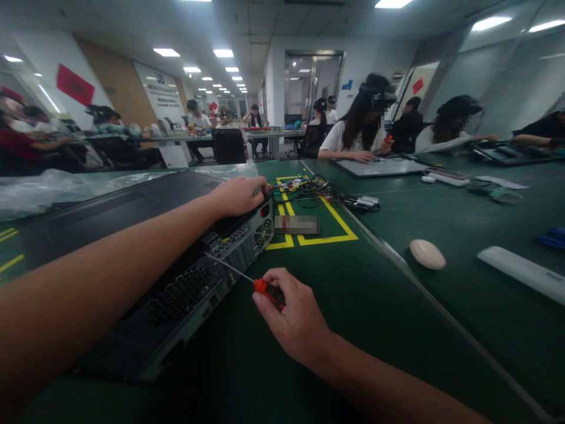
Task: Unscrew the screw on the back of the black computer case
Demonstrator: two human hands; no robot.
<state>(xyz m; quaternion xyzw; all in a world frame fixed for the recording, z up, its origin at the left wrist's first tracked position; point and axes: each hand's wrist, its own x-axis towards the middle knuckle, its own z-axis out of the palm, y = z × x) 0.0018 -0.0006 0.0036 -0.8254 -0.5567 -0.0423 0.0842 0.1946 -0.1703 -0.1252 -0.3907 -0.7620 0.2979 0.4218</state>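
A black desktop computer case point(145, 206) lies on its side on the green table, its back panel with vents and a fan grille facing me. My left hand point(241, 195) rests on the top of the case at its far corner, fingers bent over the edge; whether it grips anything there is hidden. In my right hand point(295, 312) is a screwdriver point(268, 290) with a red and black handle, fingers wrapped round it. The thin shaft points up and left, its tip at the back panel near the slot covers. The screw itself is too small to make out.
Behind the case lies a bundle of cables point(315, 187) near yellow tape marks point(329, 239). Clear plastic wrap point(66, 191) lies at the left. On the right are a pale computer mouse point(427, 254) and a long white object point(521, 271). Several people sit across the table.
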